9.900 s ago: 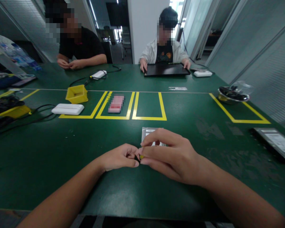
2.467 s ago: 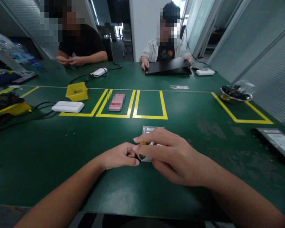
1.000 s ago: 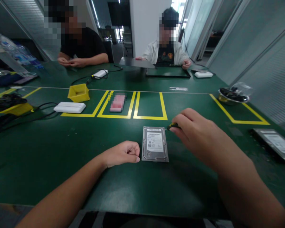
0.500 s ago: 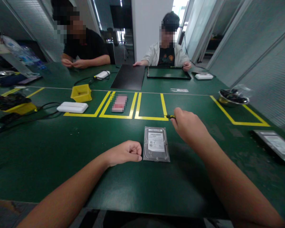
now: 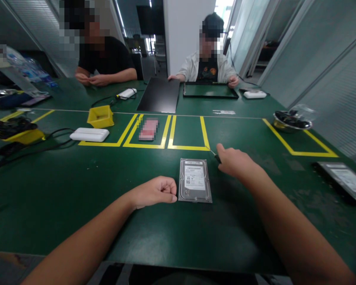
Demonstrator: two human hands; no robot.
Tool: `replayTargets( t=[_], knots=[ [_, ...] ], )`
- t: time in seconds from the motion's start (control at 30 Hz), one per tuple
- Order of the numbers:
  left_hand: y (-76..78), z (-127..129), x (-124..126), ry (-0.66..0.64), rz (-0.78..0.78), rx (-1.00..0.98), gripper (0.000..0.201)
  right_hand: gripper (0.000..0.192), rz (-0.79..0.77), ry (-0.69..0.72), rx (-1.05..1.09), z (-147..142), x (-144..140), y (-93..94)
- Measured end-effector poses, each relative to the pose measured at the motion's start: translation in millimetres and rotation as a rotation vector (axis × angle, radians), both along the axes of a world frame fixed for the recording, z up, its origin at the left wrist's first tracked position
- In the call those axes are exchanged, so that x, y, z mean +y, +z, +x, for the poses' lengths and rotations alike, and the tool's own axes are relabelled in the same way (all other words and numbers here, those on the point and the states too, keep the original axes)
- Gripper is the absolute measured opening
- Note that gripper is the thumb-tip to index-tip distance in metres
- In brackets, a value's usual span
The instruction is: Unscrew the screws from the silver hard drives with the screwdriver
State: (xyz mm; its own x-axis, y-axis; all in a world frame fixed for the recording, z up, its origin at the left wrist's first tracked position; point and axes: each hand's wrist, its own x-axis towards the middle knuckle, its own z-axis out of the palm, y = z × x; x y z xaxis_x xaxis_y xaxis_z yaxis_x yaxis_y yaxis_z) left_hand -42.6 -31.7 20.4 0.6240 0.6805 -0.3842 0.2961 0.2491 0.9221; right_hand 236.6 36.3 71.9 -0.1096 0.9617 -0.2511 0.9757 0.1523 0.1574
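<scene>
A silver hard drive (image 5: 194,185) lies label up on the green table (image 5: 77,186) in front of me. My left hand (image 5: 154,190) rests as a closed fist on the table, just left of the drive and next to its edge. My right hand (image 5: 234,162) sits to the upper right of the drive, closed around a small screwdriver (image 5: 214,154) whose thin tip points toward the yellow tape box (image 5: 187,132). Whether the left fist holds anything is hidden.
A pink item (image 5: 148,130) lies in a taped box, with a yellow bin (image 5: 101,116) and white case (image 5: 89,134) to the left. A metal bowl (image 5: 290,121) and another drive (image 5: 344,180) are at right. Two people sit across; one handles a black panel (image 5: 159,95).
My right hand left the drive with the screwdriver, reached toward the yellow tape, then drew back to the drive's upper right. The person opposite lifted a black panel off and laid it aside.
</scene>
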Motion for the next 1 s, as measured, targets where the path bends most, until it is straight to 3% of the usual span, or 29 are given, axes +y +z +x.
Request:
replayTargets(
  t=[0.2, 0.63, 0.73, 0.87, 1.0],
  knots=[
    [-2.9, -1, 1, -0.014, 0.015, 0.000, 0.024, 0.036, -0.089, -0.050, -0.017, 9, 12, -12.8],
    [-5.4, -6, 4, 0.038, -0.104, -0.080, 0.023, 0.035, -0.085, -0.100, -0.027, 17, 20, -12.5],
    [-3.6, -6, 4, 0.061, -0.143, -0.100, 0.023, 0.036, -0.066, -0.088, -0.037, 15, 15, -2.7],
    [-1.9, -6, 5, 0.108, -0.216, -0.155, 0.025, 0.037, -0.007, -0.041, -0.042, 4, -9, 24.4],
    [-3.1, -8, 8, 0.133, -0.246, -0.207, 0.024, 0.030, 0.107, 0.186, 0.023, -15, -54, 50.3]
  ],
)
